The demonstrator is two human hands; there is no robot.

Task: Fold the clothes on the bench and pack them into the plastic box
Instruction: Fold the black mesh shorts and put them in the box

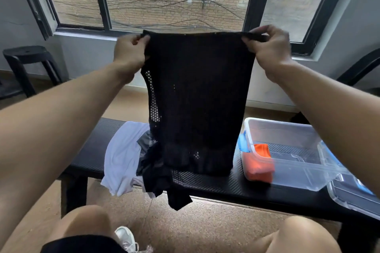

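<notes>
A black mesh garment (197,98) hangs stretched out in the air above the black bench (216,185). My left hand (129,52) pinches its top left corner and my right hand (269,42) pinches its top right corner. Its lower edge reaches down to the bench. Behind and left of it lies a white garment (121,156) with dark crumpled clothes (156,174) beside it, one piece drooping over the bench's front edge. The clear plastic box (287,129) stands on the right of the bench with a folded orange garment (259,164) inside its left end.
The box's clear lid (353,197) with blue clips lies at the bench's right end. A black stool (28,63) stands at the far left by the wall. A large window is behind the bench. My knees and a white shoe (125,236) are below.
</notes>
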